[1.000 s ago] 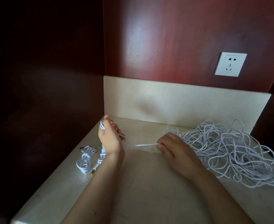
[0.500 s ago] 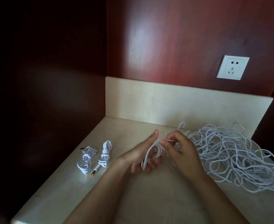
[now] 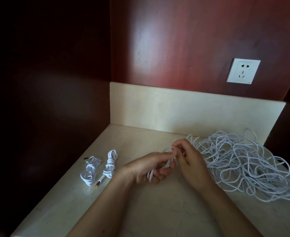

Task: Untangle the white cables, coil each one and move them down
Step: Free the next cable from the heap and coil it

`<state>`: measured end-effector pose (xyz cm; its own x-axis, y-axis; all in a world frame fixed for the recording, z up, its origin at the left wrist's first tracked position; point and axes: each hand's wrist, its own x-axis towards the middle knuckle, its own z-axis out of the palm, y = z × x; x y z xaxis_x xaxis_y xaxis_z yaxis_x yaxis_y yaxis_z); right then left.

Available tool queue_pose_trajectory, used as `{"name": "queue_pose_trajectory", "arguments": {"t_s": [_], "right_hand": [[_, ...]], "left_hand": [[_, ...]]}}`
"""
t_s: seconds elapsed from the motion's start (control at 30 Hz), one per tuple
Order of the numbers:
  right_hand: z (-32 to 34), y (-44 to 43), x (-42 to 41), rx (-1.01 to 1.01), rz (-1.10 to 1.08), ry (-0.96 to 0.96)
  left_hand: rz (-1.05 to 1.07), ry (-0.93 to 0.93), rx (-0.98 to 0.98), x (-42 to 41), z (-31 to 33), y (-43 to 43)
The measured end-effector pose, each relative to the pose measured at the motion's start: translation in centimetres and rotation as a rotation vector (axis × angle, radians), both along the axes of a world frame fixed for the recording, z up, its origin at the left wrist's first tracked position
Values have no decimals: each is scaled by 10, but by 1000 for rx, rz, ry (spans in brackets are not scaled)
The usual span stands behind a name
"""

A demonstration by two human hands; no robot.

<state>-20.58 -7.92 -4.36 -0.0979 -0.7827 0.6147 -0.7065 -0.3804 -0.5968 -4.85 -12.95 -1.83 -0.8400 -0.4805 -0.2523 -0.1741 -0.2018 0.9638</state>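
A big tangle of white cables point(image 3: 243, 165) lies on the right of the cream countertop point(image 3: 158, 211). Two coiled white cables lie side by side at the left: one point(image 3: 89, 170) nearer the edge, the other point(image 3: 110, 165) with an orange-tipped plug. My left hand point(image 3: 147, 168) grips a partly wound loop of white cable point(image 3: 168, 164) at the middle of the counter. My right hand point(image 3: 190, 161) pinches the same cable just above the left fingers, beside the tangle. Where the strand runs on into the tangle is hidden behind my right hand.
A cream backsplash point(image 3: 192, 113) runs along the back under a dark red wall with a white socket point(image 3: 243, 71). A dark panel closes the left side. The counter's left edge runs diagonally close to the two coils.
My left hand left the second coil lying on the counter and came to the middle. Both hands now wind a new cable, and the left fingers have curled round its loops.
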Motion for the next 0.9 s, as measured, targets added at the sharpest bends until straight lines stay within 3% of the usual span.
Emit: {"name": "queue_pose_trajectory", "arguments": {"t_s": [0.1, 0.23, 0.37, 0.57, 0.7, 0.8, 0.9], "right_hand": [[1, 2, 0, -13, -22, -13], [0, 3, 0, -15, -70, -51], [1, 2, -1, 12, -122, -16], [-4, -3, -3, 60, -151, 109], [-8, -6, -8, 142, -210, 271], [-13, -10, -19, 224, -272, 432], [-12, -10, -20, 245, -301, 453]], "left_hand": [[87, 10, -83, -1, 1, 2], [345, 85, -492, -7, -7, 2], [641, 207, -691, -17, -17, -1], [800, 582, -517, -19, -9, 1], [789, 731, -337, -17, -1, 1], [918, 814, -217, -14, 4, -2], [1053, 850, -91, -7, 10, -6]]}}
